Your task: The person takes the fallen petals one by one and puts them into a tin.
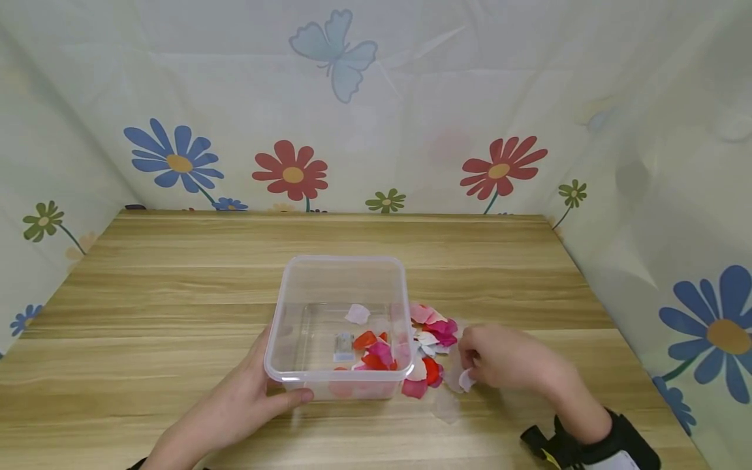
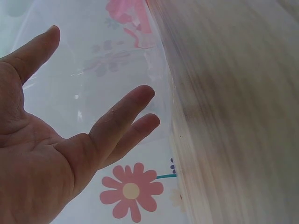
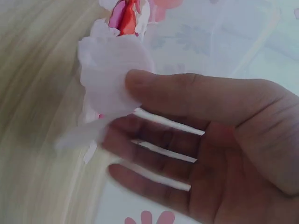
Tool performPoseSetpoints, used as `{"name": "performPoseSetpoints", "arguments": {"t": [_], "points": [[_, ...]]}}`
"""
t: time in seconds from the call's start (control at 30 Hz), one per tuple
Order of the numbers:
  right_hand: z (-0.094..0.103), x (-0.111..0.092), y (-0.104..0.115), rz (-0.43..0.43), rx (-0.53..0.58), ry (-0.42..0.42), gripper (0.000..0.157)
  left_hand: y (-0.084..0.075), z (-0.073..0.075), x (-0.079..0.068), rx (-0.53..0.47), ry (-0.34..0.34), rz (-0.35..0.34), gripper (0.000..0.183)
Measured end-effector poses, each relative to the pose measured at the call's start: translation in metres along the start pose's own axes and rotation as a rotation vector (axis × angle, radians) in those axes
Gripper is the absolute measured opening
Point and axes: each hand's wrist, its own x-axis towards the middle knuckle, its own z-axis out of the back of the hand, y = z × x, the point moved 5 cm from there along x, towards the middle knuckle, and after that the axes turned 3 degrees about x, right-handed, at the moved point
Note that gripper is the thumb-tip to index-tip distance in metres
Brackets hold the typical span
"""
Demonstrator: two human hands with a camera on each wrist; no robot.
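A clear plastic container [image 1: 282, 326] stands on the table with several red, pink and white petals [image 1: 376, 356] inside, mostly toward its right side. My left hand [image 1: 247, 391] rests against its left side, thumb along the front wall; in the left wrist view the fingers [image 2: 124, 114] lie fairly straight along the see-through wall. To the right of the container is a loose pile of artificial petals [image 1: 431, 336] in red, pink, magenta and white. At the right edge of that pile, my right hand [image 1: 505, 359] pinches a whitish petal [image 3: 112, 70] between thumb and fingers.
A pale, almost transparent petal [image 1: 446, 406] lies on the wooden table [image 1: 176, 281] in front of the pile. Inside the container a small pale rectangle [image 1: 344, 347] shows on the base. A flower-printed cloth [image 1: 399, 98] hangs behind and along both sides.
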Motion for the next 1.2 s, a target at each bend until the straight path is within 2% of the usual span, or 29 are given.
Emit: {"name": "performPoseSetpoints", "arguments": {"t": [0.23,0.37,0.63,0.9,1.2], "points": [[0.008,0.0,0.004,0.087,0.041,-0.094,0.023,0.002,0.0,-0.001,0.028,0.0,0.025,0.106],[0.011,0.001,0.004,0.142,0.064,-0.135,0.025,0.002,0.001,0.0,0.025,-0.005,0.012,0.107],[0.02,0.004,0.005,0.237,0.223,-0.255,0.023,0.003,0.001,0.001,0.011,-0.009,-0.006,0.106],[0.024,0.003,0.005,0.22,0.252,-0.315,0.024,0.004,0.001,0.001,0.034,-0.015,-0.013,0.106],[0.025,0.004,0.003,0.219,0.278,-0.325,0.015,0.003,0.0,0.001,0.018,-0.011,-0.027,0.104]]}}
